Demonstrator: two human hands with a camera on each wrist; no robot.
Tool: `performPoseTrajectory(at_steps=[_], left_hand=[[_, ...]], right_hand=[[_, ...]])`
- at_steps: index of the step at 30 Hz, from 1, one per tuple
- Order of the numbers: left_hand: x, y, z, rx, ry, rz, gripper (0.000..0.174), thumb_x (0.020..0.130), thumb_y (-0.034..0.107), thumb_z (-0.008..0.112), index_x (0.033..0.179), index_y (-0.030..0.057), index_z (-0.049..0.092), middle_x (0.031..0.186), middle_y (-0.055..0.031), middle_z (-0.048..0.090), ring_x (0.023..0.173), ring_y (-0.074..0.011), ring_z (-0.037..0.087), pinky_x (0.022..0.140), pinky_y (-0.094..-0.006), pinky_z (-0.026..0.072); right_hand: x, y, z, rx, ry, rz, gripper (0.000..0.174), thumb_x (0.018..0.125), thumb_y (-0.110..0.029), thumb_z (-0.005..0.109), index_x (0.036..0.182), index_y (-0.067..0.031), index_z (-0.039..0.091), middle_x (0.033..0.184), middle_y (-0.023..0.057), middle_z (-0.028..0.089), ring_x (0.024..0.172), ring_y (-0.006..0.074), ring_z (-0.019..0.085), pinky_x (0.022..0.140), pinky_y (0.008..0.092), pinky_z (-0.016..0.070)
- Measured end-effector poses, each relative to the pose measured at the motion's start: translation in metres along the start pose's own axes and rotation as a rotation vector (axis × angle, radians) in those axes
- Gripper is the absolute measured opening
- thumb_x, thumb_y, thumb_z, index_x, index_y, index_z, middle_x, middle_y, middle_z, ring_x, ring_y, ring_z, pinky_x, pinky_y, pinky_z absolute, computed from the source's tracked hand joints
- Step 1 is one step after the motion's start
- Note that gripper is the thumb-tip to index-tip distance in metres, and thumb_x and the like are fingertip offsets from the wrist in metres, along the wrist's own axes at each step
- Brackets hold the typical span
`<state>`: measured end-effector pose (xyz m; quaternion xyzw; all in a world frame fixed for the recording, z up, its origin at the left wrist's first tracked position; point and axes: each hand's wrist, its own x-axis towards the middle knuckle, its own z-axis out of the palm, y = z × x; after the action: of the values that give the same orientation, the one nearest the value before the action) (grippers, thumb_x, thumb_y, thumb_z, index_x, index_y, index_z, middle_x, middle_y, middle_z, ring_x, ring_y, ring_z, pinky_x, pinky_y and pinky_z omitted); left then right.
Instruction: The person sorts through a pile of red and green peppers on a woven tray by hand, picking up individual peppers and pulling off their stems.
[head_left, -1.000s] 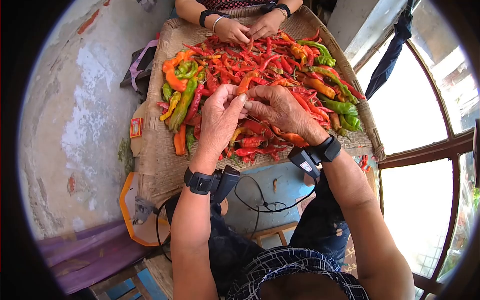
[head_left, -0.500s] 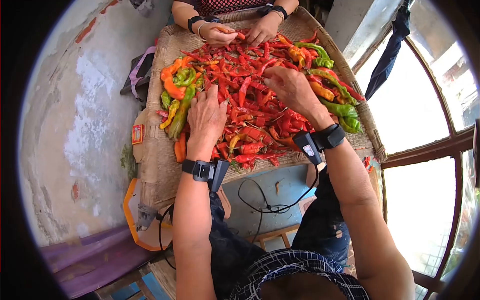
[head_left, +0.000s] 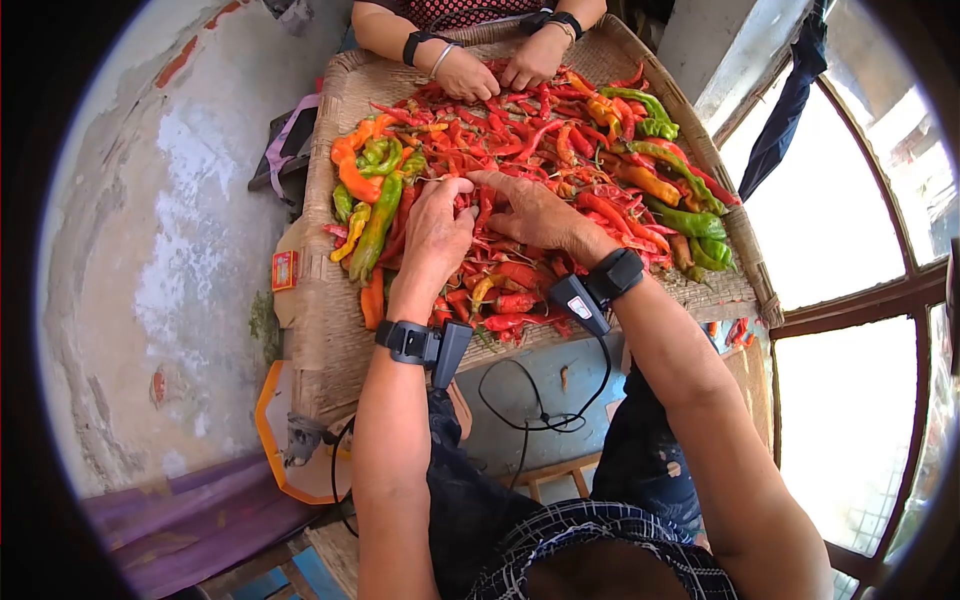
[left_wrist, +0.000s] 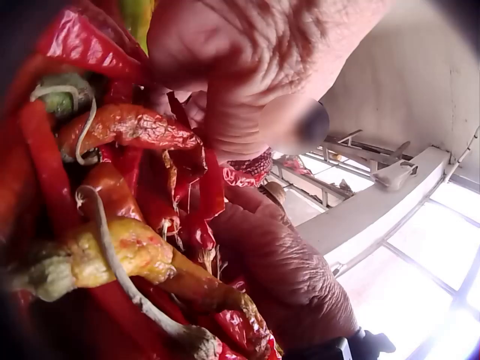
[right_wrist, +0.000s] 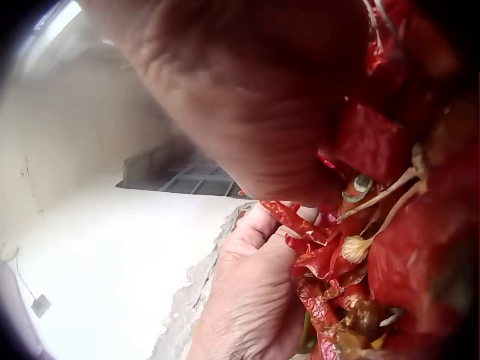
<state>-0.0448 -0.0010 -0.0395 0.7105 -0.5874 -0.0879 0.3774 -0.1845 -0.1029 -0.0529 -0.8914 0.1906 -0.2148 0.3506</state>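
Note:
Red peppers (head_left: 510, 275) cover most of a woven tray (head_left: 325, 300). The left hand (head_left: 437, 228) rests on their near-middle part, index finger stretched toward the other hand. Beside it, the right hand (head_left: 545, 215) lies palm down with its index finger extended and its other fingertips among the peppers. In the left wrist view, the left hand (left_wrist: 232, 67) is above wrinkled peppers (left_wrist: 135, 127) and the right hand (left_wrist: 274, 259) is below. The right wrist view has a red pepper (right_wrist: 289, 219) by the left hand's (right_wrist: 251, 300) thumb and fingers; whether it is gripped is unclear.
Green and orange peppers lie at the tray's left (head_left: 375, 225) and right (head_left: 690, 220) sides. Across the tray, another person's hands (head_left: 500, 75) touch peppers. A window (head_left: 840, 430) is at right, a wall (head_left: 150, 250) at left, and a cable (head_left: 530, 425) hangs below.
Both hands have left the orange-red pepper they held together and moved apart. Now they are close together again, lower on the pile. The other person's hands are back down on the peppers.

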Motion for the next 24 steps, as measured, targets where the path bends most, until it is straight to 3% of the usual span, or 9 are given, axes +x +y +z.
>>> performPoseTrajectory(at_steps=[4, 7, 11, 13, 16, 19, 21, 23, 24], left_hand=[[-0.001, 0.016, -0.009, -0.107, 0.106, 0.086, 0.027, 0.081, 0.003, 0.065, 0.107, 0.0038, 0.059, 0.102, -0.0115, 0.06, 0.084, -0.0231, 0.06, 0.074, -0.0335, 0.0492], [-0.003, 0.032, -0.015, -0.174, 0.208, 0.18, 0.028, 0.08, -0.001, 0.065, 0.107, 0.0041, 0.058, 0.101, -0.0101, 0.059, 0.08, -0.0206, 0.06, 0.072, -0.0327, 0.0495], [-0.016, 0.06, -0.021, -0.129, 0.263, 0.379, 0.032, 0.076, -0.003, 0.067, 0.105, 0.0055, 0.055, 0.103, -0.0132, 0.055, 0.092, -0.0327, 0.058, 0.079, -0.0394, 0.0481], [-0.023, 0.062, -0.017, -0.088, 0.274, 0.437, 0.032, 0.075, -0.002, 0.069, 0.103, 0.0066, 0.055, 0.103, -0.0123, 0.053, 0.093, -0.0312, 0.056, 0.08, -0.0393, 0.0477], [-0.033, 0.061, -0.011, -0.031, 0.14, 0.465, 0.028, 0.073, 0.0, 0.071, 0.095, 0.0064, 0.054, 0.091, -0.0086, 0.053, 0.09, -0.0296, 0.054, 0.079, -0.0387, 0.0475], [-0.039, 0.06, -0.006, 0.054, 0.08, 0.518, 0.026, 0.073, -0.001, 0.071, 0.093, 0.0049, 0.056, 0.089, -0.0111, 0.055, 0.088, -0.0306, 0.056, 0.077, -0.0391, 0.0474], [-0.044, 0.061, -0.005, 0.053, 0.07, 0.483, 0.025, 0.074, -0.004, 0.069, 0.094, 0.0045, 0.056, 0.087, -0.0113, 0.057, 0.089, -0.0309, 0.057, 0.077, -0.0393, 0.0478], [-0.044, 0.06, -0.007, 0.033, 0.186, 0.437, 0.027, 0.075, -0.003, 0.068, 0.096, 0.0064, 0.055, 0.092, -0.01, 0.059, 0.092, -0.03, 0.057, 0.08, -0.0407, 0.0482], [-0.044, 0.063, -0.012, 0.041, 0.228, 0.434, 0.027, 0.075, -0.003, 0.067, 0.098, 0.0053, 0.055, 0.093, -0.0118, 0.061, 0.093, -0.0301, 0.059, 0.079, -0.0395, 0.0492]], right_hand=[[-0.006, -0.013, -0.011, 0.229, 0.082, 0.046, 0.064, 0.074, -0.001, 0.06, 0.136, -0.0074, 0.045, 0.115, 0.0202, 0.062, 0.104, 0.0301, 0.062, 0.092, 0.0371, 0.0474], [-0.017, -0.034, -0.03, 0.129, 0.206, -0.047, 0.064, 0.073, 0.0, 0.059, 0.135, -0.0073, 0.046, 0.115, 0.0192, 0.061, 0.103, 0.0287, 0.062, 0.091, 0.0363, 0.0473], [-0.033, -0.041, -0.05, 0.207, 0.274, -0.117, 0.055, 0.074, 0.001, 0.054, 0.129, -0.0063, 0.051, 0.112, 0.0176, 0.061, 0.104, 0.028, 0.06, 0.092, 0.0365, 0.0465], [-0.045, -0.05, -0.057, 0.274, 0.259, -0.015, 0.042, 0.079, -0.002, 0.057, 0.121, -0.005, 0.057, 0.109, 0.0167, 0.062, 0.102, 0.0293, 0.061, 0.092, 0.0366, 0.0459], [-0.057, -0.037, -0.063, 0.016, 0.264, -0.126, 0.02, 0.082, -0.01, 0.067, 0.1, -0.0034, 0.064, 0.091, 0.0124, 0.065, 0.09, 0.0286, 0.063, 0.08, 0.0363, 0.0493], [-0.066, -0.02, -0.069, -0.08, 0.144, -0.144, 0.018, 0.085, -0.006, 0.065, 0.103, -0.0024, 0.063, 0.091, 0.0125, 0.064, 0.085, 0.0241, 0.064, 0.075, 0.0335, 0.0503], [-0.074, -0.024, -0.068, -0.167, 0.226, -0.133, 0.024, 0.085, -0.001, 0.062, 0.109, -0.0034, 0.06, 0.086, 0.0125, 0.065, 0.082, 0.0249, 0.064, 0.074, 0.0337, 0.0504], [-0.079, -0.039, -0.077, -0.08, 0.276, 0.056, 0.032, 0.081, -0.004, 0.064, 0.112, -0.0046, 0.059, 0.081, 0.0162, 0.063, 0.083, 0.0342, 0.063, 0.072, 0.04, 0.0509], [-0.081, -0.045, -0.082, -0.06, 0.263, 0.097, 0.037, 0.083, -0.004, 0.064, 0.118, -0.0048, 0.055, 0.081, 0.0119, 0.065, 0.079, 0.0264, 0.065, 0.071, 0.0369, 0.0514]])
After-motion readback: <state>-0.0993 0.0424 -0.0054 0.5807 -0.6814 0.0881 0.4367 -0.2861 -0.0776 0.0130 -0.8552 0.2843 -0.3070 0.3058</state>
